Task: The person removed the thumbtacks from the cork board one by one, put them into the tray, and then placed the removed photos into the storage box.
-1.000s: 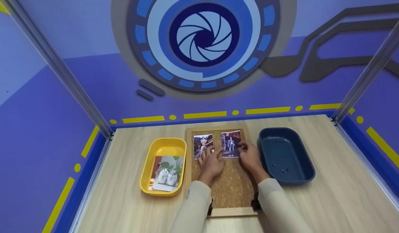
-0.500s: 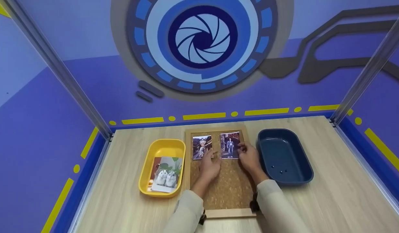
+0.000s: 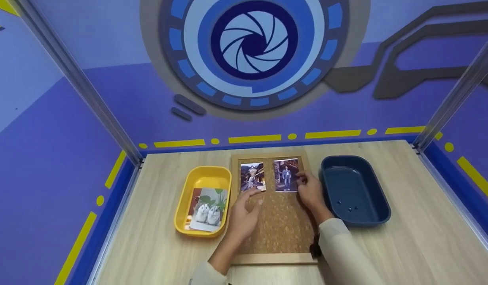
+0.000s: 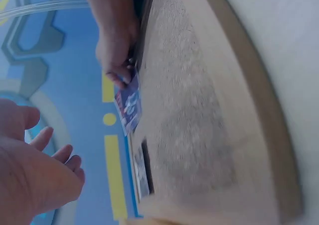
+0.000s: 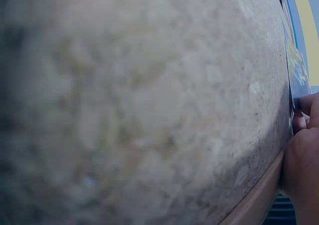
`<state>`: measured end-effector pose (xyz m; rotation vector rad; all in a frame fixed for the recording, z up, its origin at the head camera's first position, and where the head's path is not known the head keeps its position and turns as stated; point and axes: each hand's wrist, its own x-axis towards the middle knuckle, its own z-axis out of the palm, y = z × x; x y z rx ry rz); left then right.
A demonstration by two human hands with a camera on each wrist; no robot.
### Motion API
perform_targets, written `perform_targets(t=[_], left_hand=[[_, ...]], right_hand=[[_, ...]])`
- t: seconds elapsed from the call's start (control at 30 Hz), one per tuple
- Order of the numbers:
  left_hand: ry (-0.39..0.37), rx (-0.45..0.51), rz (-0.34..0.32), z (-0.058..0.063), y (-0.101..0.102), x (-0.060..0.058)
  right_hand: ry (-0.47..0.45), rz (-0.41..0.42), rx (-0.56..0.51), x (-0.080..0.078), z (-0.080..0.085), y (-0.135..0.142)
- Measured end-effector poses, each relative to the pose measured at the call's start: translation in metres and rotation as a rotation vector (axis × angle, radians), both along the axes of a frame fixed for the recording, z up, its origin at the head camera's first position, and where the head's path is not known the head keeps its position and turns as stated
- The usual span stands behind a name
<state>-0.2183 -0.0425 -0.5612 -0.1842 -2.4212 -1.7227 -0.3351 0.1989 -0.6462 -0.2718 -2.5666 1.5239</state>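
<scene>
Nearest, the person's left hand (image 3: 242, 217), fingers loosely extended and holding nothing, hovers over the wood-framed cork board (image 3: 285, 233), flanked by a yellow tub (image 3: 206, 179) of photographs (image 3: 210, 213) and a dark blue tub (image 3: 348, 183). Slightly farther, the right hand (image 3: 312, 192) pinches the right edge of the right photograph (image 3: 284, 176), at the board's upper right; the left photograph (image 3: 249, 175) lies apart at upper left. A patterned blue-violet wall (image 3: 121, 99) stands behind.

"How is the light?"
"Soft and even in the head view; the blue tray (image 3: 352, 186) has faint glare."
"And the wrist views?"
"Hazy; the right one shows the cork board (image 5: 139, 95) blurred, partly shadowed."
</scene>
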Motion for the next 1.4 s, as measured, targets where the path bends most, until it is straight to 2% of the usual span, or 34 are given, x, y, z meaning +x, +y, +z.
perform_targets(t=[0.13, 0.27, 0.33, 0.4, 0.5, 0.63, 0.83, 1.03, 1.1, 1.23, 1.33, 1.4], left_hand=[[0.078, -0.010, 0.104, 0.001, -0.032, 0.010], [0.161, -0.094, 0.272, -0.006, -0.075, 0.016], [0.142, -0.122, 0.342, -0.010, -0.096, 0.019], [0.068, -0.155, 0.400, -0.014, -0.115, 0.021], [-0.076, -0.203, 0.438, -0.020, -0.139, 0.023], [-0.248, -0.235, 0.419, -0.027, -0.160, 0.022], [-0.414, -0.121, 0.352, -0.041, -0.171, 0.021], [-0.452, -0.008, 0.368, -0.054, -0.177, 0.015], [-0.460, -0.006, 0.366, -0.059, -0.179, 0.013], [-0.474, -0.043, 0.318, -0.069, -0.184, 0.012], [-0.458, -0.059, 0.294, -0.075, -0.187, 0.013], [-0.436, -0.032, 0.287, -0.078, -0.189, 0.012]], right_hand=[[0.007, 0.008, -0.006, -0.001, 0.002, 0.003], [-0.006, 0.015, -0.018, 0.000, 0.002, 0.001], [-0.012, 0.012, -0.018, 0.000, 0.003, 0.000], [-0.014, 0.010, -0.017, 0.000, 0.003, 0.000], [-0.017, 0.013, -0.014, 0.000, 0.003, -0.001], [-0.013, 0.013, -0.006, -0.001, 0.003, 0.000], [0.005, 0.012, 0.012, 0.000, 0.000, 0.000], [-0.011, 0.014, -0.004, 0.002, -0.002, 0.000], [-0.015, 0.014, -0.010, 0.002, -0.002, 0.000], [-0.019, 0.007, -0.008, 0.001, -0.002, 0.001], [-0.016, 0.000, -0.008, 0.000, -0.001, 0.002], [-0.013, -0.003, -0.011, -0.001, 0.000, 0.002]])
